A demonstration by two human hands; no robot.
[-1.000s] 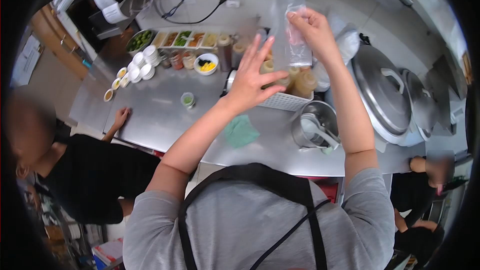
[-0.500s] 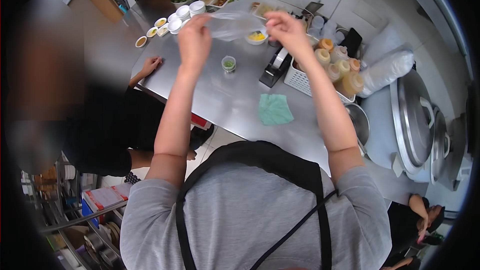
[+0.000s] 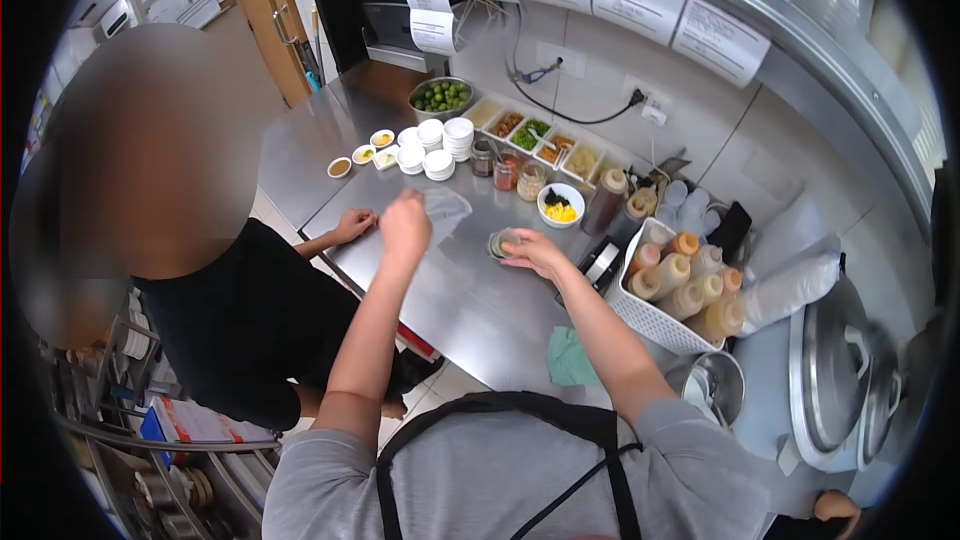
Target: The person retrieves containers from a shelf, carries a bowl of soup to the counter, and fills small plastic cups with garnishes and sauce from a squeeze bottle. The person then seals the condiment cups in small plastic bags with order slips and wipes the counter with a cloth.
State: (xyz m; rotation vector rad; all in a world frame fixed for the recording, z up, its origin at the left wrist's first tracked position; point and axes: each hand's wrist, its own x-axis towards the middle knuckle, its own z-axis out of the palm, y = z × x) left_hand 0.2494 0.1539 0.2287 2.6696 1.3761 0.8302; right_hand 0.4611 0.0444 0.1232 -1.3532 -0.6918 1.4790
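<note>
My left hand [image 3: 406, 227] is closed on a clear plastic bag [image 3: 448, 208], which hangs to its right above the steel table [image 3: 455, 312]. In my right hand [image 3: 536, 254], the fingers wrap round a small clear cup [image 3: 502, 244] with green bits inside. The cup is to the right of the bag and apart from it. Behind my right hand stands a white bowl [image 3: 560, 206] of yellow and black food. A black tape dispenser [image 3: 600, 270] is just right of that hand, partly hidden. The green cloth [image 3: 571, 356] lies nearer me.
A person in black [image 3: 250, 310] stands at the left, one hand [image 3: 352, 226] at the table edge. A white basket of sauce bottles [image 3: 650, 315] stands right. Stacked white cups [image 3: 438, 164], jars [image 3: 505, 176], topping trays [image 3: 530, 133] and a bowl of green limes [image 3: 441, 96] line the back.
My right hand has come down from beside the bag and taken hold of the cup that stood on the table. My left hand has lowered with the bag. The view has tilted up.
</note>
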